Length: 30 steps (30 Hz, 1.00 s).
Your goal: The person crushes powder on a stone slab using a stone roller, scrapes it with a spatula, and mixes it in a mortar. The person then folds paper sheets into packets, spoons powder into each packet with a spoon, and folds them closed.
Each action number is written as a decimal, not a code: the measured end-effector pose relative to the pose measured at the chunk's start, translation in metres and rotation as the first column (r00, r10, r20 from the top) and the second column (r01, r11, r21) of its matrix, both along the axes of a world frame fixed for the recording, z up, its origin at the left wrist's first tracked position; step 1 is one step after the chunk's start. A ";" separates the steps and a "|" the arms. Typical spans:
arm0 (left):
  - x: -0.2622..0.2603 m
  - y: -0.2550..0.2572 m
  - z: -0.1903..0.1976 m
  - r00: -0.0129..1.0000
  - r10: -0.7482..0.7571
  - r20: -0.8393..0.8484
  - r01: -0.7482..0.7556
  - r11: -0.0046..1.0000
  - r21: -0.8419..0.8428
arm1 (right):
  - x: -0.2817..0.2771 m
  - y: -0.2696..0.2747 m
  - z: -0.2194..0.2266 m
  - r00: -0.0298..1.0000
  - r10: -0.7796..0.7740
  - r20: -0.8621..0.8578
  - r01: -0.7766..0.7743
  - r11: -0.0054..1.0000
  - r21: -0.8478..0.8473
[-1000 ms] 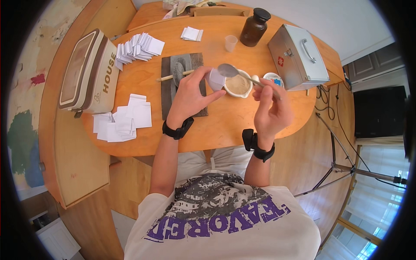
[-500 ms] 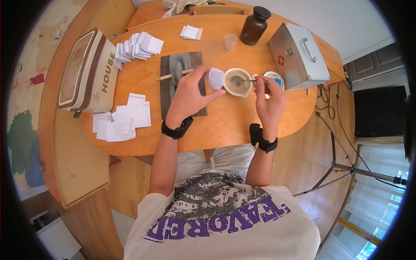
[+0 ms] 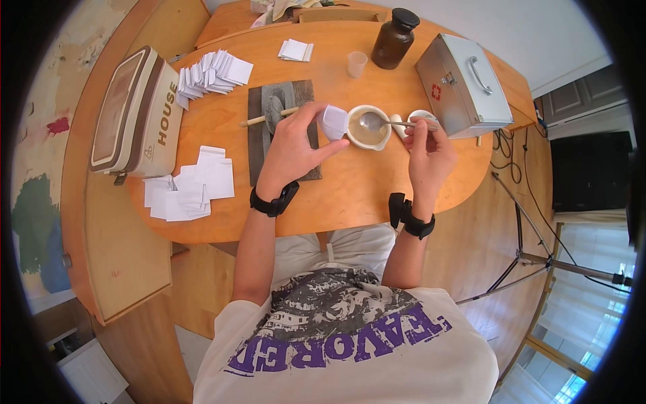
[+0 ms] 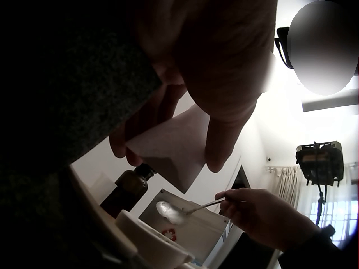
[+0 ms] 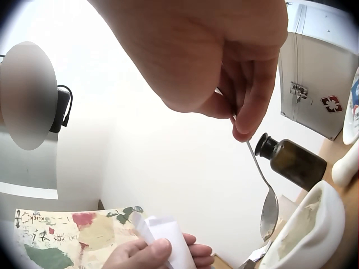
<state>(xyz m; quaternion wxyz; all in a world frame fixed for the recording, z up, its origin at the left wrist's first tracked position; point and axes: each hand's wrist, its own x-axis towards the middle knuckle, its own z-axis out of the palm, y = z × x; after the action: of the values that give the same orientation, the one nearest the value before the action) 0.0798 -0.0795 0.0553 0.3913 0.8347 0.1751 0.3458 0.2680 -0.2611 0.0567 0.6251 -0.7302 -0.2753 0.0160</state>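
Right grip (image 3: pixel 429 153) pinches spoon (image 3: pixel 371 121), left grip (image 3: pixel 291 149) holds paper (image 3: pixel 334 123) above wooden table (image 3: pixel 353 195); tripod (image 3: pixel 548 263) on wood floor (image 3: pixel 465 225).

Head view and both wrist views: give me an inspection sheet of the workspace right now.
Surface: orange-brown wooden table with rounded edges.
Job's things: white round bowl holding tan powder; silver metal spoon above it, load unclear; folded white paper packet.
Clutter: overlapping white paper squares near left; upright dark brown glass bottle farther back; silver metal case with red emblem, right.
Grippers: left hand holds the packet; right hand pinches the spoon's handle.
Cables: thin black cables looped on the floor, right of the table.
Surroundings: dark metal tripod on the floor, right.
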 end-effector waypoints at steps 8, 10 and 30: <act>0.000 0.000 0.000 1.000 -0.002 -0.005 0.002 1.000 0.000 | -0.034 0.001 0.046 1.000 -0.025 -0.011 0.027 0.963 0.270; 0.001 -0.001 0.000 1.000 -0.002 0.010 0.002 1.000 -0.009 | -0.045 0.004 0.047 0.995 0.046 0.085 -0.071 0.945 0.320; 0.000 -0.001 0.003 1.000 -0.006 0.029 0.007 0.999 -0.038 | -0.047 0.005 0.049 0.693 0.171 0.700 -0.271 0.962 0.033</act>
<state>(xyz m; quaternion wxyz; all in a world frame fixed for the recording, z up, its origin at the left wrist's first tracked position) 0.0800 -0.0809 0.0579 0.4106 0.8226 0.1732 0.3531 0.2213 -0.2562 0.1058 0.5180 -0.6012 -0.5745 -0.2005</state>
